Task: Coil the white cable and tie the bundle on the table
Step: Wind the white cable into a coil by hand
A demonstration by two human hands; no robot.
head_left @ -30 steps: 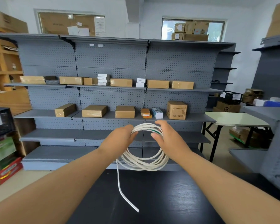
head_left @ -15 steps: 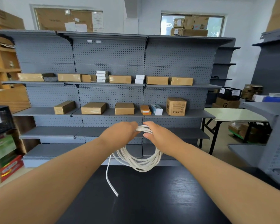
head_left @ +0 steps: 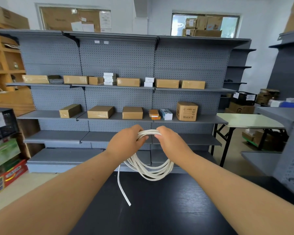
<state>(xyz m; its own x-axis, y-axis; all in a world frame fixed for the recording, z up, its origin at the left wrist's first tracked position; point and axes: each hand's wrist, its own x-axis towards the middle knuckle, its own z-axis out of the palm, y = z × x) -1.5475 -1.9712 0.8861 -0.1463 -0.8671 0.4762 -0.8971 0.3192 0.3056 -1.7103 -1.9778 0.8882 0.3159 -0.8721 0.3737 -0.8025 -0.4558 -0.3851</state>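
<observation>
above a flat black wooden table [head_left: 159, 209], a long white round cable [head_left: 153, 177] hangs in loops

the left hand [head_left: 126, 143] and the right hand [head_left: 171, 143] sit close together, fingers curled tight round the top of the bundle. its loops hang straight down below both hands, over the table. one loose end [head_left: 124, 195] dangles on the left, nearer the left hand, so that hand looks best to wrap it.

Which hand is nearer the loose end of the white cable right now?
Left. The left hand grips the coil above the loose end; the right hand grips it further to the right.
</observation>
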